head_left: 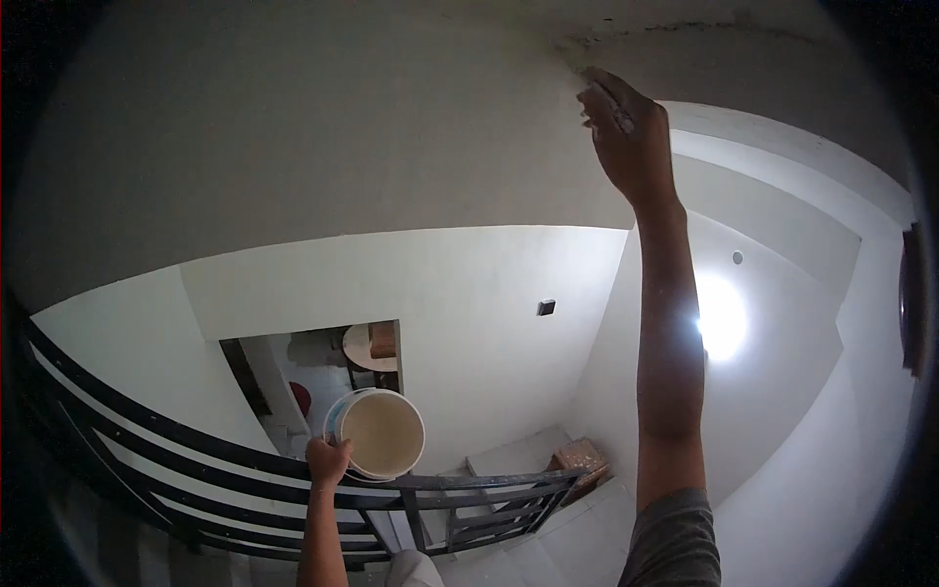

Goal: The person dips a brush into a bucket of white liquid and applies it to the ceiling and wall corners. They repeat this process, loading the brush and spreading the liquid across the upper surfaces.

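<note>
Low in the head view, my left hand (329, 462) grips the near left side of a white bucket (424, 445). The bucket's round mouth faces up toward me and its inside looks pale beige. It is right at the top bar of a black metal railing (245, 477). High up, my right arm is stretched out, and my right hand (631, 137) is closed against the grey upper surface (391, 127). Something whitish shows among its fingers, but I cannot tell what it is. Just beyond the fingertips runs a rough, dark-stained line (675, 29).
Below the railing, stairs (548, 563) go down, with a brown box (581, 458) in the corner. A bright lamp (722, 318) glows on the right wall. An opening (398, 352) in the far white wall shows a round table (364, 347). A small dark switch plate (546, 307) is on that wall.
</note>
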The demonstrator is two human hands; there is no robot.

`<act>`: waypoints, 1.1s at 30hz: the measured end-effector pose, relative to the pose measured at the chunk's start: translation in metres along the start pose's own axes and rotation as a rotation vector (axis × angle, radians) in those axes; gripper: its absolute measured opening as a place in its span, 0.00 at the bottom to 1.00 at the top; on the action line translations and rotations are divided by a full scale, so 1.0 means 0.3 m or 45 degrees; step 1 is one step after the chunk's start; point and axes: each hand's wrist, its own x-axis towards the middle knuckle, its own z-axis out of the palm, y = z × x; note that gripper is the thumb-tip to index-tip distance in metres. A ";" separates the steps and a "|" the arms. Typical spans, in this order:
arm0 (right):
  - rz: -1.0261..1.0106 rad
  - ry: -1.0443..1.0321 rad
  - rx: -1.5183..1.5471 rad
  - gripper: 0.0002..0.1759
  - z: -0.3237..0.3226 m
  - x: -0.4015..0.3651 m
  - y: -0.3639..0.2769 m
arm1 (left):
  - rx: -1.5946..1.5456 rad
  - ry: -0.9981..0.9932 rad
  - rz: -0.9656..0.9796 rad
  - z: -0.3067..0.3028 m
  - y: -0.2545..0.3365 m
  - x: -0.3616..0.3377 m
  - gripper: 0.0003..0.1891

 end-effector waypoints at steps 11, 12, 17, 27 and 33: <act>0.020 -0.018 0.171 0.17 -0.043 -0.016 0.074 | 0.068 -0.007 0.022 -0.012 0.016 -0.003 0.14; 0.013 0.019 0.153 0.17 -0.038 0.005 0.082 | 0.042 -0.023 0.008 -0.021 0.052 -0.011 0.14; 0.034 -0.079 -0.170 0.21 0.012 0.037 0.087 | 0.036 0.013 0.046 -0.030 0.005 -0.009 0.14; -0.089 0.018 -0.463 0.14 0.089 0.034 0.094 | 0.105 -0.033 0.039 -0.036 0.061 -0.009 0.14; -0.208 0.093 -0.467 0.02 0.004 0.045 0.031 | -0.030 -0.038 0.046 -0.034 0.089 -0.016 0.14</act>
